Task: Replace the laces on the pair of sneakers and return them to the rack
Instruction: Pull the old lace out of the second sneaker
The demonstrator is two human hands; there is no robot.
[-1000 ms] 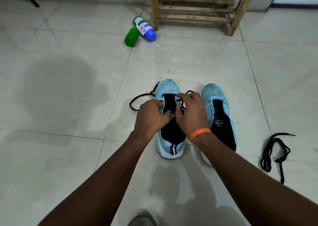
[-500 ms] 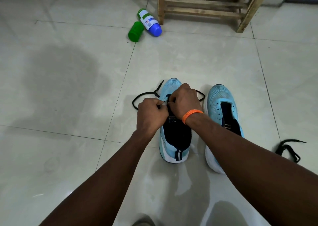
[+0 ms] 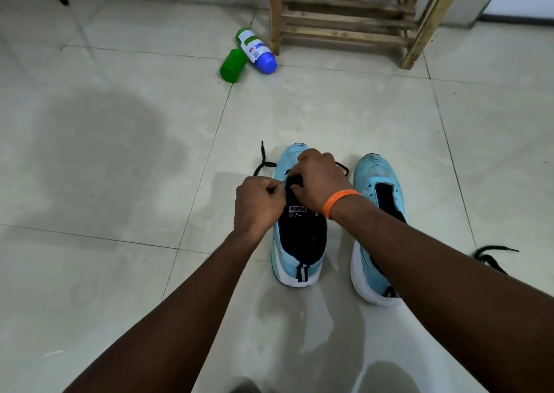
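Left hand (image 3: 259, 205): fingers pinch the tip of the black flat lace (image 3: 263, 162) by the left eyelets.
Right hand (image 3: 317, 180): fingers curled, gripping the light-blue knit sneaker (image 3: 299, 243) on the tiled floor (image 3: 120, 183).
Change: both hands have shifted from mid-tongue toward the toe.
Meaning: threading is likely at an early stage.
Pending: second light-blue sneaker (image 3: 377, 177) is unlaced, and the spare black lace (image 3: 491, 258) lies near it.
Wooden slatted rack (image 3: 344, 24): well apart.

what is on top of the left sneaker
The left hand pinches the black lace and the right hand grips the front of the sneaker. They cover the eyelets, so how far it is laced is hidden.
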